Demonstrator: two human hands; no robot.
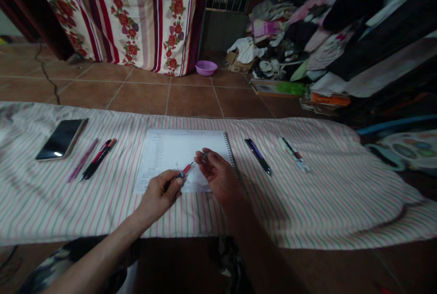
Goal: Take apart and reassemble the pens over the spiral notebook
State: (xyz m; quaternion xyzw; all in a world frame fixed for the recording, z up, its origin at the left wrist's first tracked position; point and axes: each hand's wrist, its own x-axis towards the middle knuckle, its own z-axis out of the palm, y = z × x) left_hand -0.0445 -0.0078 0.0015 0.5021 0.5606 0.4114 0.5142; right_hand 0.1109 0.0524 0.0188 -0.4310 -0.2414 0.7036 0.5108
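Note:
My left hand (pixel 160 192) pinches a red and blue pen (pixel 186 169), with its thin tip pointing up and right. Close to that tip is my right hand (pixel 218 174), its thumb and fingers closed around a small greyish piece (pixel 205 155) too small to name. Both hands are over a spiral-bound notebook (pixel 194 139), which lies on a striped cloth (pixel 191 221). Printed lines run along the page's left side, and faint marks show near the pen. The lower part of the page is partly hidden by my hands.
A smartphone (pixel 62 139), a mauve pen (pixel 82 160) and red and black pens (pixel 99 159) lie left. To the right are a black and purple pen (pixel 258 156) and a pale patterned pen (pixel 294 154). A purple basin (pixel 206 68) stands on the floor beyond.

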